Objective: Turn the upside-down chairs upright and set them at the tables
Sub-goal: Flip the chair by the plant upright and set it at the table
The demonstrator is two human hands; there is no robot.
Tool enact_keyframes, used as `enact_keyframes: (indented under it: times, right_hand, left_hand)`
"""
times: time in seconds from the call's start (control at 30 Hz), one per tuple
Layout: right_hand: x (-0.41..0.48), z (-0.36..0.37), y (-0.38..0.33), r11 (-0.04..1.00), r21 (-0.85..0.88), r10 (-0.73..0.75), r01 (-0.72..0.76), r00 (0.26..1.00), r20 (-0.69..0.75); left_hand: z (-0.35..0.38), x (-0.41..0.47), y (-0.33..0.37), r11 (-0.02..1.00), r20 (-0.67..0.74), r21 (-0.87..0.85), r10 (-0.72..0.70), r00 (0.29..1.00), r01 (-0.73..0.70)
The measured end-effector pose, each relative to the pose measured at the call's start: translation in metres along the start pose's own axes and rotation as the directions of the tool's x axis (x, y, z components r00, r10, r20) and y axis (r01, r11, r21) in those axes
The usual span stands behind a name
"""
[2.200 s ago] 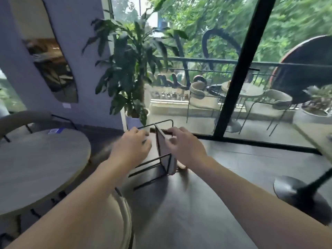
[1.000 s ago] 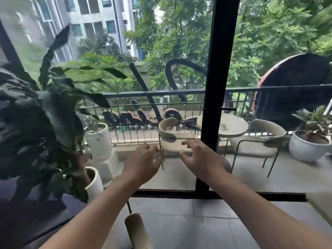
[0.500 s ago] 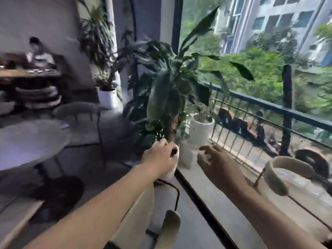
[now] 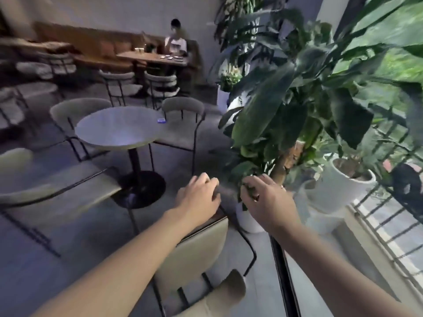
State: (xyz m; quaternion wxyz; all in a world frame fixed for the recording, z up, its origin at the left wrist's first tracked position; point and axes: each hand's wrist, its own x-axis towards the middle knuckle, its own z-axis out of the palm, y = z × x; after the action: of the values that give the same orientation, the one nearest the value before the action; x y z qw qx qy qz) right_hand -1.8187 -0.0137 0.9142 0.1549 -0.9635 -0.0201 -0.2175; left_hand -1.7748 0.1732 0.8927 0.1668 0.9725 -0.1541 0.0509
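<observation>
A chair (image 4: 194,255) with a beige seat, a black metal frame and a padded backrest (image 4: 229,291) hangs tilted just below my hands, its backrest nearest me. My left hand (image 4: 199,200) is closed on the far edge of the seat. My right hand (image 4: 267,202) is curled shut beside it, close to the plant leaves, around what looks like a dark piece of the frame. A round table (image 4: 119,131) on a black pedestal stands ahead to the left.
Beige chairs (image 4: 80,110) (image 4: 183,106) (image 4: 45,186) stand around the round table. A large potted plant (image 4: 286,99) in a white pot (image 4: 249,223) is right in front. A glass wall with a black frame (image 4: 283,282) runs along the right. A person (image 4: 175,42) sits at a far table.
My view has swung left from the balcony window to the room. The chair has turned over from legs-up, and its seat faces me now. My right hand has closed.
</observation>
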Motion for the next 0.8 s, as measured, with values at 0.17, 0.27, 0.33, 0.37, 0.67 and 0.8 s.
enact_keyframes:
  times: [0.17, 0.27, 0.33, 0.37, 0.67, 0.8]
  right_hand:
    - [0.028, 0.034, 0.023, 0.975, 0.135, -0.185, 0.174, 0.979, 0.080]
    - [0.033, 0.067, 0.040, 0.934, 0.223, -0.306, 0.278, 0.947, 0.097]
    - [0.031, 0.097, 0.056, 0.906, 0.255, -0.373, 0.338, 0.922, 0.104]
    - [0.027, 0.116, 0.066, 0.893, 0.262, -0.406, 0.366, 0.907, 0.115]
    - [-0.046, 0.337, 0.174, 0.845, 0.336, -0.490, 0.417, 0.854, 0.174]
    - [-0.097, 0.442, 0.223, 0.859, 0.345, -0.466, 0.378, 0.857, 0.220]
  left_hand:
    - [0.017, -0.003, 0.015, 0.983, -0.094, 0.074, -0.162, 0.982, 0.169]
    - [0.038, -0.010, 0.028, 0.953, -0.145, 0.129, -0.256, 0.956, 0.275]
    - [0.063, -0.011, 0.033, 0.934, -0.149, 0.150, -0.303, 0.941, 0.325]
    - [0.079, -0.012, 0.035, 0.927, -0.137, 0.154, -0.322, 0.937, 0.341]
    - [0.301, -0.026, -0.004, 0.881, -0.097, 0.232, -0.400, 0.911, 0.412]
    - [0.430, -0.042, -0.035, 0.867, -0.021, 0.203, -0.460, 0.888, 0.455]
